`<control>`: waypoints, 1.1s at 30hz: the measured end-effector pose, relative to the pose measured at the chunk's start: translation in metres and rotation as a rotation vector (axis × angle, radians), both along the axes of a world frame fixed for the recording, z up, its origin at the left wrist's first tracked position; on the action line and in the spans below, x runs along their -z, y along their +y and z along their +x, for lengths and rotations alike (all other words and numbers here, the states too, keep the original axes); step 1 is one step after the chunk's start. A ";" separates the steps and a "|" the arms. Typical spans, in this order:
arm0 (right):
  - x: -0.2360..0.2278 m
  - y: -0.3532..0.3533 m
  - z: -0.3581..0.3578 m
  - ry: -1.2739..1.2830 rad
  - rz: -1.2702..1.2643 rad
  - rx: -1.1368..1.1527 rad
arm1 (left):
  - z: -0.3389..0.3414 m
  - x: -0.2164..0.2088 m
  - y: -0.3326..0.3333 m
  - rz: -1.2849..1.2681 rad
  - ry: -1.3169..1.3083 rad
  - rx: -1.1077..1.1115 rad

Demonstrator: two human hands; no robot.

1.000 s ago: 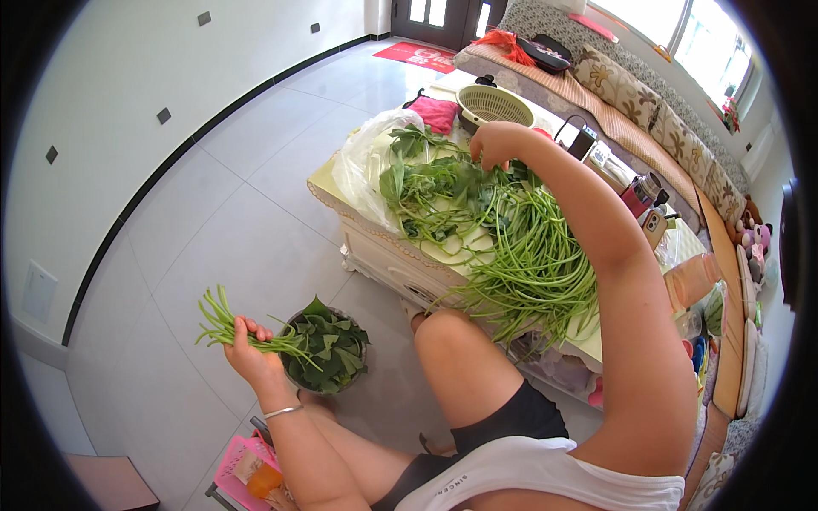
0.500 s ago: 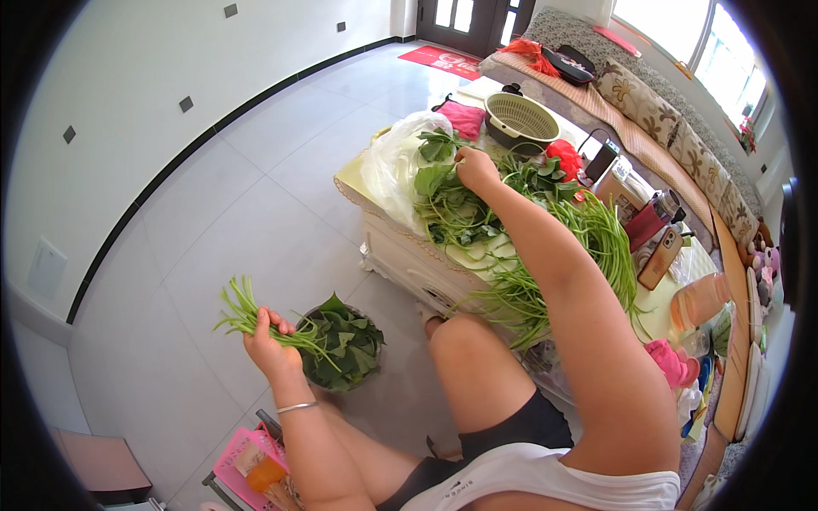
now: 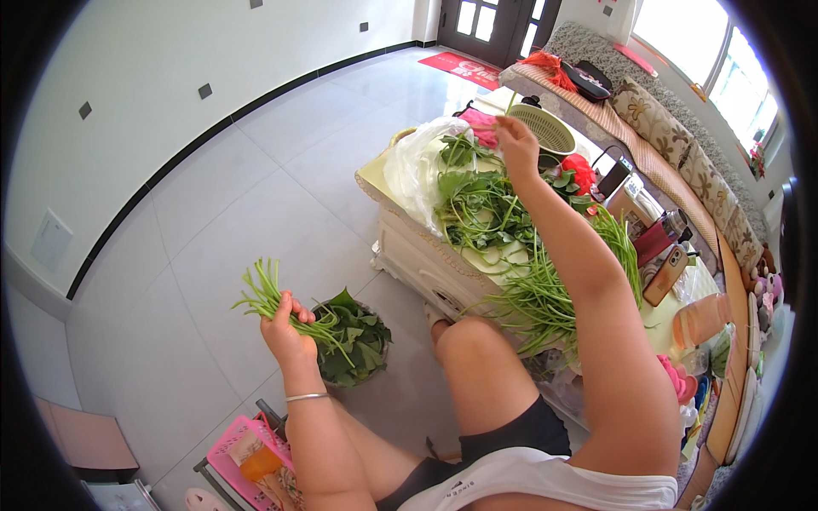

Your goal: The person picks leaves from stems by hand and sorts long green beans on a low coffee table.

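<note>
A bunch of cut green leaf stems (image 3: 262,288) is gripped in my left hand (image 3: 288,334), its fingers wrapped round the middle. Beside that hand, a round container on the floor is full of dark green leaves (image 3: 356,342). My right hand (image 3: 520,149) is raised over the far part of the table, fingers pinched, with a thin green stem (image 3: 511,102) sticking up from them. Below it lies a tangled pile of leafy greens (image 3: 486,209). Nearer me, a heap of long bare stems (image 3: 537,298) spreads over the table, partly hidden by my right arm.
A clear plastic bag (image 3: 417,175) lies at the table's left edge. Behind my right hand is a basket-like colander (image 3: 550,132). A phone (image 3: 665,276), a dark red flask (image 3: 656,243) and a jar (image 3: 700,320) stand to the right. A pink basket (image 3: 234,460) sits low on the left.
My right hand has lifted off the leafy pile, up and away from me, with a stem now showing in its fingers. My left hand still grips its bunch. The whole view has shifted slightly.
</note>
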State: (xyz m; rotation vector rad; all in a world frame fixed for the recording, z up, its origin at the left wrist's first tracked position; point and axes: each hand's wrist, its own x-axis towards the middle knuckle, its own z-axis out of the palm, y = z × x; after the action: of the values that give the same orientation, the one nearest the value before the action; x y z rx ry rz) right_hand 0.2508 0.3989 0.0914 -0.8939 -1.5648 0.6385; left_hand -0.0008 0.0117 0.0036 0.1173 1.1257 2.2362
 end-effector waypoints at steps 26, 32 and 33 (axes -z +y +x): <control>0.061 -0.298 -0.136 -0.237 -0.065 -0.739 | 0.015 0.007 0.002 0.149 0.005 0.232; 0.066 -0.253 -0.115 -0.544 0.237 -0.688 | 0.004 0.014 0.001 0.177 -0.173 0.095; 0.069 -0.238 -0.107 -0.584 0.227 -0.655 | 0.002 0.016 0.001 0.179 -0.181 0.100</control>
State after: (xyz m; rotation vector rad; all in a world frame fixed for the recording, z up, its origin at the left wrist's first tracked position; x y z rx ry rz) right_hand 0.1442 0.1609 0.0225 -0.3899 -2.4455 0.6597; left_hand 0.0017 0.0128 -0.0128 0.0423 0.8064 2.2048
